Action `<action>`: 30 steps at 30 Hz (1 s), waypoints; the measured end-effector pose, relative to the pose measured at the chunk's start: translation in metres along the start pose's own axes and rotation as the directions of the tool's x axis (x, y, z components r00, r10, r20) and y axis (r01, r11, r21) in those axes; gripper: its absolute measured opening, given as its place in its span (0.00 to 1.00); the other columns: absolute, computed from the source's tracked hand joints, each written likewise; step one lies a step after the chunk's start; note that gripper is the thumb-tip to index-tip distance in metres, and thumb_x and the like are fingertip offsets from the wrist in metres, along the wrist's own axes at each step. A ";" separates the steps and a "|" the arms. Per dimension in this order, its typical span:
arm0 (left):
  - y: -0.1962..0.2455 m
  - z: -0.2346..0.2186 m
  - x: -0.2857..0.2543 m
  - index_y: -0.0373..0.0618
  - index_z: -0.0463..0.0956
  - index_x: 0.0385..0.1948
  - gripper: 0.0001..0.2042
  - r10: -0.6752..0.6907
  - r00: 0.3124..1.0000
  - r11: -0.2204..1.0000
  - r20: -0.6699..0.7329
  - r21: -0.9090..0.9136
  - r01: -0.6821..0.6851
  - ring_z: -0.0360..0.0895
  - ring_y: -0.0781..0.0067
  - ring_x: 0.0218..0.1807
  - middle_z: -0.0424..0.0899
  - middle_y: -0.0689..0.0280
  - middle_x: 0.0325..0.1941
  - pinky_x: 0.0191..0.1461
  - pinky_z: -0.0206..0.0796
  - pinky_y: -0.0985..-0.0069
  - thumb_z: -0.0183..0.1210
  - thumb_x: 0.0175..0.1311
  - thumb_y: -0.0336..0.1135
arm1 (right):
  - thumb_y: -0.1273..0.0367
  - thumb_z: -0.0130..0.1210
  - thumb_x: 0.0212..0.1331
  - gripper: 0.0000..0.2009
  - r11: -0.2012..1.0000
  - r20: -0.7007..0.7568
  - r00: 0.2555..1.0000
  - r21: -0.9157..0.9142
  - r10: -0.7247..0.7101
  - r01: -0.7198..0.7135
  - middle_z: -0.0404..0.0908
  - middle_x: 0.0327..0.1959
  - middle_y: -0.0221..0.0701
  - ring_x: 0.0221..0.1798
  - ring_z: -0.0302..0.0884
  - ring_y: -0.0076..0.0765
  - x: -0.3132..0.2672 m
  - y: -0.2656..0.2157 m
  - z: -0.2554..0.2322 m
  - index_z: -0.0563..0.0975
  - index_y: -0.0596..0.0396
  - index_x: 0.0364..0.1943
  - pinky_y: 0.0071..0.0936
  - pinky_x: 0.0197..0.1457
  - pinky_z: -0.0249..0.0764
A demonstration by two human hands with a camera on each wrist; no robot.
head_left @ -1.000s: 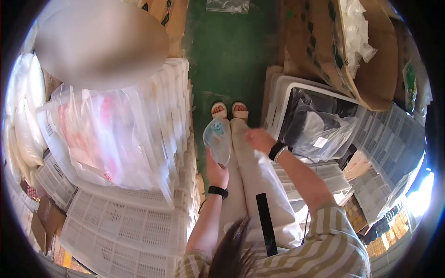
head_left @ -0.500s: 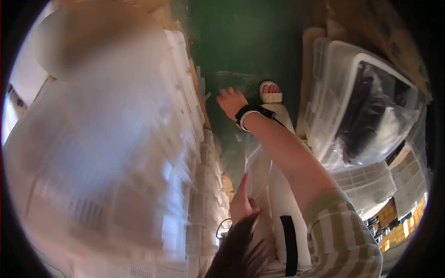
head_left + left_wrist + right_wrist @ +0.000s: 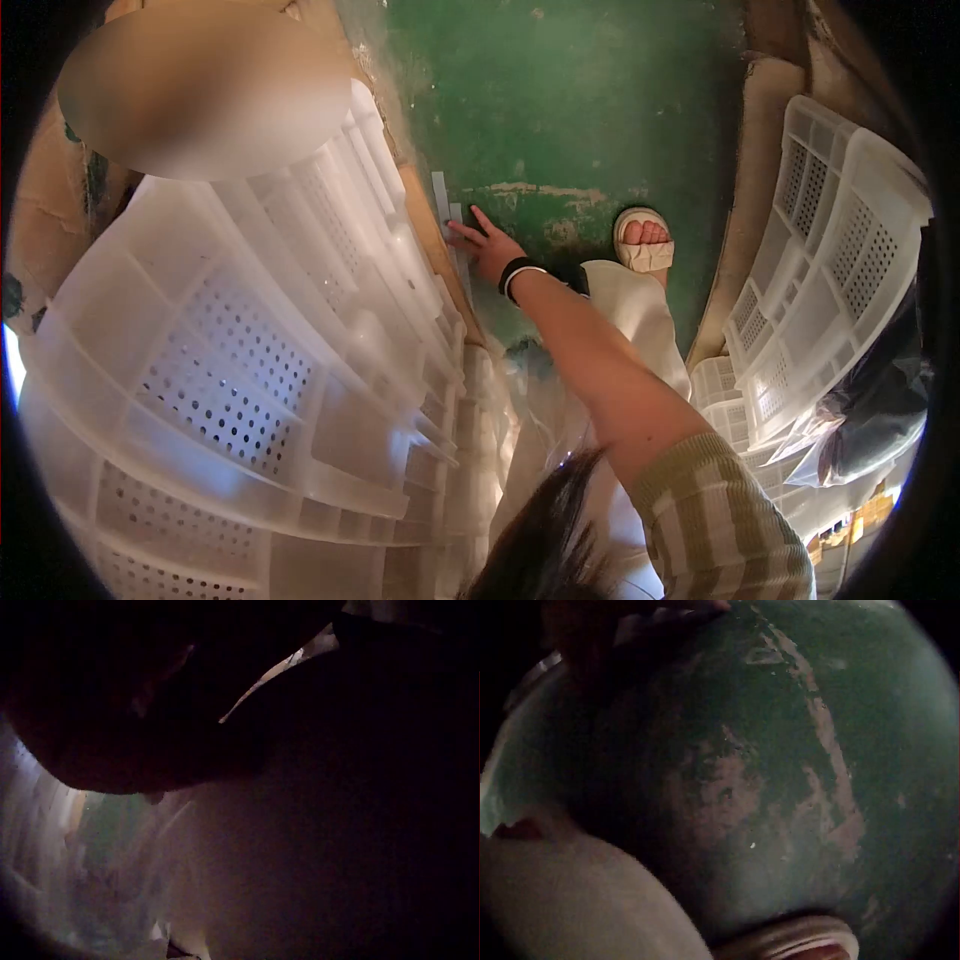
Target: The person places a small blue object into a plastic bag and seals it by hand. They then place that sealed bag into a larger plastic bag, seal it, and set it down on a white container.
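Bent low, I reach down with my right hand (image 3: 490,252), its fingers spread and fairly straight. Their tips are right at two thin pale strips (image 3: 440,197) along the foot of the crate stack. A clear plastic bag (image 3: 535,375) with something teal in it hangs before my trouser leg, partly behind my right forearm. My left hand (image 3: 150,742) holds this bag; hair and arm hide the hand in the head view, and it is very dark in its own wrist view. In the right wrist view only a dark bit of my right fingers (image 3: 720,604) shows at the top.
White perforated plastic crates (image 3: 230,370) are stacked close on the left. More crates (image 3: 850,220) stand at right, with a dark bagged item (image 3: 880,400) beside them. Between them runs a scuffed green floor (image 3: 560,110), where my sandalled foot (image 3: 645,240) stands.
I have bent down and the view has come closer to the floor. My right hand has moved from over my lap down to the strips beside the crates. The bag has sunk lower.
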State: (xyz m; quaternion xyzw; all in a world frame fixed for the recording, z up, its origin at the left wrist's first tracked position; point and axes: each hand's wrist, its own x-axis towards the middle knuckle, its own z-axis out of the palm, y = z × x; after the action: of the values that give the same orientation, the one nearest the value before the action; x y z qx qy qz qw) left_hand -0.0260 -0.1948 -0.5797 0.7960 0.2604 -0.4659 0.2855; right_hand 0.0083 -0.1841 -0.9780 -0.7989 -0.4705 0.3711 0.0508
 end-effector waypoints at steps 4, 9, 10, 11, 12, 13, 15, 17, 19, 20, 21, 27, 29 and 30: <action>0.001 -0.002 0.004 0.46 0.61 0.59 0.31 -0.027 1.000 1.000 -0.016 -0.015 0.026 0.73 0.66 0.25 0.76 0.54 0.49 0.30 0.65 0.75 0.43 0.46 0.15 | 0.65 0.44 0.59 0.19 0.984 0.127 0.986 -0.126 -0.110 0.126 0.40 0.72 0.14 0.74 0.20 0.40 -0.016 0.012 -0.036 0.71 0.33 0.56 0.58 0.70 0.18; 0.004 -0.002 0.009 0.46 0.61 0.60 0.32 -0.044 0.998 0.999 -0.033 -0.032 0.043 0.73 0.65 0.25 0.76 0.54 0.49 0.30 0.65 0.75 0.43 0.46 0.16 | 0.62 0.49 0.56 0.13 0.998 0.007 0.998 0.013 -0.056 0.056 0.47 0.70 0.14 0.74 0.25 0.40 -0.007 0.017 -0.024 0.79 0.34 0.45 0.56 0.71 0.21; 0.005 -0.002 0.009 0.46 0.61 0.60 0.32 -0.048 0.998 0.998 -0.036 -0.032 0.046 0.73 0.65 0.25 0.76 0.54 0.49 0.30 0.65 0.75 0.43 0.46 0.16 | 0.62 0.48 0.56 0.14 0.998 -0.001 0.998 0.017 -0.061 0.061 0.48 0.70 0.14 0.74 0.25 0.41 -0.006 0.015 -0.022 0.78 0.34 0.46 0.56 0.71 0.21; 0.005 -0.002 0.009 0.46 0.61 0.60 0.32 -0.048 0.998 0.998 -0.038 -0.032 0.047 0.74 0.65 0.25 0.76 0.54 0.49 0.30 0.65 0.74 0.43 0.47 0.16 | 0.63 0.48 0.56 0.15 0.998 -0.011 0.998 0.019 -0.061 0.061 0.48 0.70 0.14 0.74 0.25 0.41 -0.005 0.015 -0.019 0.78 0.33 0.47 0.56 0.71 0.21; 0.006 -0.002 0.010 0.46 0.60 0.60 0.32 -0.048 0.998 0.998 -0.042 -0.034 0.046 0.74 0.65 0.25 0.76 0.54 0.49 0.30 0.65 0.74 0.43 0.47 0.16 | 0.63 0.48 0.56 0.15 0.998 -0.017 0.998 0.034 -0.059 0.059 0.49 0.69 0.15 0.74 0.27 0.41 -0.006 0.017 -0.019 0.77 0.35 0.48 0.57 0.71 0.21; 0.005 -0.002 0.009 0.46 0.60 0.60 0.32 -0.048 0.998 0.998 -0.043 -0.038 0.046 0.74 0.65 0.25 0.76 0.55 0.49 0.30 0.65 0.74 0.43 0.47 0.16 | 0.64 0.48 0.56 0.16 0.997 -0.022 0.998 0.053 -0.058 0.059 0.51 0.69 0.16 0.74 0.28 0.41 -0.009 0.017 -0.018 0.76 0.36 0.50 0.57 0.71 0.22; 0.006 -0.002 0.007 0.46 0.60 0.60 0.32 -0.047 0.998 0.998 -0.049 -0.038 0.046 0.74 0.65 0.25 0.76 0.55 0.49 0.30 0.66 0.74 0.43 0.47 0.16 | 0.65 0.47 0.56 0.18 0.995 -0.051 0.999 0.092 -0.018 0.023 0.55 0.67 0.20 0.72 0.35 0.43 -0.020 0.016 -0.020 0.75 0.41 0.52 0.55 0.71 0.28; 0.007 -0.002 0.003 0.46 0.60 0.60 0.32 -0.041 0.998 0.998 -0.056 -0.042 0.039 0.74 0.65 0.24 0.76 0.55 0.49 0.30 0.66 0.74 0.44 0.47 0.16 | 0.67 0.46 0.56 0.19 0.991 -0.101 0.993 0.125 0.067 -0.054 0.61 0.64 0.26 0.70 0.45 0.45 -0.037 0.021 -0.026 0.73 0.47 0.54 0.52 0.72 0.38; 0.006 0.000 -0.001 0.46 0.60 0.61 0.32 -0.029 0.998 0.999 -0.058 -0.043 0.027 0.74 0.65 0.24 0.76 0.55 0.49 0.30 0.66 0.73 0.44 0.47 0.16 | 0.69 0.45 0.55 0.18 0.876 -0.310 0.880 0.436 0.359 -0.204 0.65 0.60 0.32 0.66 0.53 0.47 -0.042 0.026 -0.002 0.74 0.54 0.50 0.44 0.69 0.49; 0.005 0.002 -0.005 0.46 0.60 0.61 0.32 -0.019 0.998 0.999 -0.058 -0.045 0.017 0.74 0.64 0.24 0.76 0.55 0.49 0.30 0.66 0.73 0.44 0.47 0.16 | 0.70 0.45 0.54 0.17 0.777 -0.363 0.780 0.582 0.511 -0.238 0.67 0.58 0.35 0.64 0.57 0.48 -0.048 0.028 0.013 0.75 0.58 0.48 0.41 0.68 0.54; 0.004 0.002 -0.010 0.46 0.59 0.61 0.32 -0.013 0.998 0.999 -0.060 -0.054 0.010 0.74 0.64 0.24 0.76 0.55 0.49 0.30 0.66 0.73 0.44 0.47 0.16 | 0.74 0.45 0.53 0.14 0.818 -0.441 0.741 0.517 0.506 -0.251 0.71 0.53 0.40 0.56 0.66 0.48 -0.076 0.036 -0.004 0.75 0.62 0.44 0.34 0.59 0.66; 0.005 0.014 -0.034 0.46 0.59 0.61 0.32 0.017 0.998 0.989 -0.066 -0.144 -0.026 0.74 0.64 0.24 0.76 0.56 0.48 0.30 0.66 0.72 0.44 0.47 0.16 | 0.75 0.53 0.51 0.09 0.327 -0.244 0.431 0.936 0.869 -0.130 0.78 0.41 0.42 0.40 0.78 0.45 -0.187 0.063 -0.069 0.78 0.63 0.35 0.32 0.44 0.74; 0.000 0.029 -0.033 0.47 0.59 0.61 0.33 0.022 0.994 0.983 -0.105 -0.180 -0.041 0.74 0.64 0.24 0.76 0.56 0.48 0.30 0.66 0.72 0.44 0.47 0.16 | 0.75 0.56 0.51 0.07 0.178 -0.146 0.395 0.983 0.907 -0.046 0.79 0.40 0.40 0.37 0.80 0.37 -0.231 0.064 -0.113 0.79 0.65 0.33 0.25 0.42 0.75; -0.005 0.041 -0.027 0.47 0.59 0.61 0.33 0.055 0.980 0.982 -0.190 -0.168 -0.088 0.73 0.64 0.25 0.74 0.55 0.53 0.29 0.65 0.74 0.43 0.46 0.14 | 0.77 0.56 0.50 0.06 0.170 -0.154 0.394 0.985 0.906 -0.007 0.79 0.38 0.38 0.37 0.79 0.33 -0.252 0.063 -0.132 0.79 0.64 0.33 0.22 0.43 0.74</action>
State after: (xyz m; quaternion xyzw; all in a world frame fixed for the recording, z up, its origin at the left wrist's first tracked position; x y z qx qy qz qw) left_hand -0.0647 -0.2239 -0.5731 0.8164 0.2971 -0.3546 0.3457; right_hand 0.0666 -0.3825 -0.7722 -0.8074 0.2043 0.1728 0.5259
